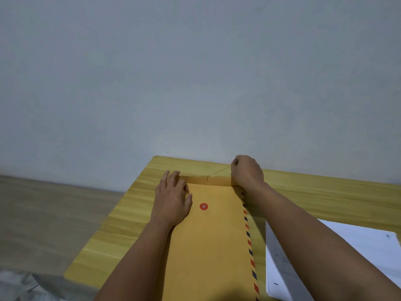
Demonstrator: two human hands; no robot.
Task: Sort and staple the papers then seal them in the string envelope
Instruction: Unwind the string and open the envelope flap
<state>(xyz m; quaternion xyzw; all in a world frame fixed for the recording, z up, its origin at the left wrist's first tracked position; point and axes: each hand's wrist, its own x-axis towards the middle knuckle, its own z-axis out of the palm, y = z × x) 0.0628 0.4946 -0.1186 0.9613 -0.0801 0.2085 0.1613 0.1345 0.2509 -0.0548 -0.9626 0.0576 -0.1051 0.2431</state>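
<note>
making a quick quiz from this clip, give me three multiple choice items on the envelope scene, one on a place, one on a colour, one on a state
1. Where do the white papers lie relative to the envelope?
A. on the table to its right
B. on top of it
C. on the floor

2. What colour is the round disc on the envelope?
A. blue
B. red
C. white

3. What is the right hand doing?
A. lying flat on the papers
B. holding a stapler
C. pinching the string

Answers:
1 A, the sheets rest on the yellow table beside the striped edge.
2 B, the disc is red with a metal centre.
3 C, the thin string runs taut from the flap to its fingers, while the left hand presses flat on the envelope.
</note>
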